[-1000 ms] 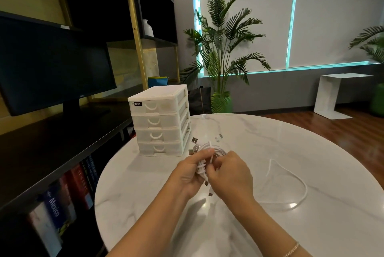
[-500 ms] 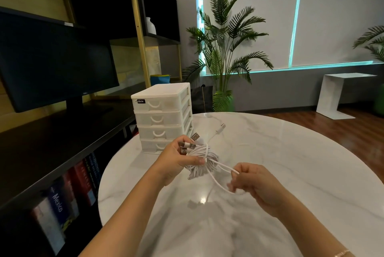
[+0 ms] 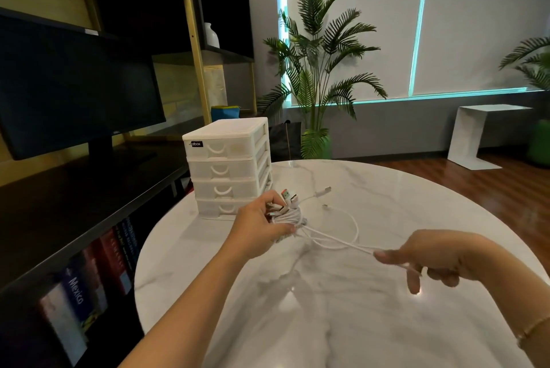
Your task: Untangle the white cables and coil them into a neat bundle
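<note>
Nearest the camera, the person's right hand (image 3: 431,257) is held above the round marble table (image 3: 372,323), its thumb and curled fingers pinching a strand of white cable (image 3: 336,241) that runs taut up and to the left; a thin bracelet (image 3: 532,327) shows at that wrist by the frame edge. Farther in, the left hand (image 3: 262,224) grips the bundle of white cables (image 3: 287,216), fingers wrapped round the coiled part, also lifted off the tabletop. Several plug ends (image 3: 290,196) stick up out of the top of that fist, one with a reddish tip, and two looser ends (image 3: 324,190) reach out to the right, one curving round in a slack loop back toward the taut strand. Just behind the left hand a small white four-drawer box (image 3: 227,168) stands on the table's far left edge, all drawers pushed in. To the left, beside the table, is a dark shelf unit with a row of books (image 3: 89,278) low down and a black monitor (image 3: 71,91) on top. Higher on the shelving stands a white vase (image 3: 212,36). Beyond the table, a tall palm plant (image 3: 318,64) in a green pot stands by the blinds, and a white side table (image 3: 482,132) sits on the wooden floor at far right.
</note>
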Tool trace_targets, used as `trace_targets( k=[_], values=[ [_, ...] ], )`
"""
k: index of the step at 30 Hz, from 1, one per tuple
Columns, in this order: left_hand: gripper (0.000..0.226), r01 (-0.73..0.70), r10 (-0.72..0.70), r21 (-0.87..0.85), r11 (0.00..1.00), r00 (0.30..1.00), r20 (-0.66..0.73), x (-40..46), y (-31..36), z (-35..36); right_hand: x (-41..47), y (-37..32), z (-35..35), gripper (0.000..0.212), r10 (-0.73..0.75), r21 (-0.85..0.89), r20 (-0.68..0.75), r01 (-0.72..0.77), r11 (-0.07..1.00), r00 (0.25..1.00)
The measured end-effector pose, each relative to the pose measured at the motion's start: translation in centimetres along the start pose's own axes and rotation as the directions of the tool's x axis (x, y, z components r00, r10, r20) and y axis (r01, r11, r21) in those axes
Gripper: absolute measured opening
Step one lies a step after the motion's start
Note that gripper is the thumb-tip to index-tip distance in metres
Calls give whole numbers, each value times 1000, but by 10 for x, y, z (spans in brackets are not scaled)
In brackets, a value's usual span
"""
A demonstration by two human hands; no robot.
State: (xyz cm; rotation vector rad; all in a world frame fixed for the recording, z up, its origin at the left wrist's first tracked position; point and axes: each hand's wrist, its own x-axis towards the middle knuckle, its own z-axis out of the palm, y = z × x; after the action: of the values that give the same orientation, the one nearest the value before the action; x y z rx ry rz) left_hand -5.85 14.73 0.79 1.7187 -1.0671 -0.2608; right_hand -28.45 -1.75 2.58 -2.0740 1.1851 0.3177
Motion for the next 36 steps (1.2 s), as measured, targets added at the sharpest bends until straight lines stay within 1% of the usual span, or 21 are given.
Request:
trace_targets(
  k=[1,3,5,7,9,11,12,13,15,17,19,21,24,26,27,29,31,32,34,35,36],
  values=[
    [36,-20,21,33,999,999,-27,-1,1,3,2,3,-2,57,23,129,-68,-14,992,997],
    [35,-63,69,84,994,995,-69,-5,2,7,8,6,-6,41,58,338,-246,29,941,967],
    [34,-124,136,127,984,987,-88,-8,3,11,15,7,-7,29,122,421,-441,85,903,889],
    [29,-204,225,179,963,968,-112,-10,1,16,21,10,-6,24,214,467,-590,113,877,778],
    [19,-301,338,227,926,930,-146,-12,-3,19,25,14,-2,28,291,503,-666,124,856,687],
    [22,-374,424,266,889,891,-161,-13,-7,21,29,21,3,40,344,550,-686,147,822,641],
    [25,-389,441,275,879,882,-163,-13,-9,20,29,23,5,47,359,567,-683,152,810,636],
    [27,-389,442,274,880,882,-166,-13,-10,18,28,23,6,54,368,582,-668,146,800,647],
    [26,-354,412,275,894,891,-193,-13,-11,10,28,20,5,67,382,654,-587,141,743,713],
    [23,-278,344,274,921,910,-232,-11,-16,-1,26,20,1,75,417,801,-434,130,584,799],
    [25,-220,289,260,940,920,-265,-10,-21,-11,27,25,-1,84,402,889,-295,95,448,867],
    [22,-156,226,246,957,930,-291,-11,-22,-20,28,29,-3,92,347,930,-203,69,362,915],
    [27,-87,145,177,980,926,-349,-11,-23,-33,32,33,-2,88,277,959,-145,66,276,950],
    [32,-59,110,143,988,918,-381,-12,-25,-39,37,37,0,82,263,966,-122,54,253,957],
    [31,-41,85,118,992,916,-392,-12,-27,-41,40,38,0,78,270,962,-122,47,269,955],
    [30,12,-8,8,1000,910,-415,-10,-28,-45,46,41,2,63,305,930,-152,32,365,940],
    [32,27,-121,-227,973,904,-410,-8,-28,-49,50,40,2,45,347,868,-201,2,497,916],
    [34,19,-175,-377,926,906,-385,-7,-27,-51,49,36,3,38,363,806,-237,-26,591,901],
    [33,27,-269,-629,777,917,-293,-7,-24,-50,42,21,4,30,360,534,-397,-106,838,845],
    [32,46,-300,-702,710,923,-242,-7,-23,-47,36,10,7,28,294,327,-526,-129,936,798],
    [30,71,-317,-745,663,929,-194,-7,-20,-44,30,-5,12,27,182,126,-635,-132,983,750]
  ],
)
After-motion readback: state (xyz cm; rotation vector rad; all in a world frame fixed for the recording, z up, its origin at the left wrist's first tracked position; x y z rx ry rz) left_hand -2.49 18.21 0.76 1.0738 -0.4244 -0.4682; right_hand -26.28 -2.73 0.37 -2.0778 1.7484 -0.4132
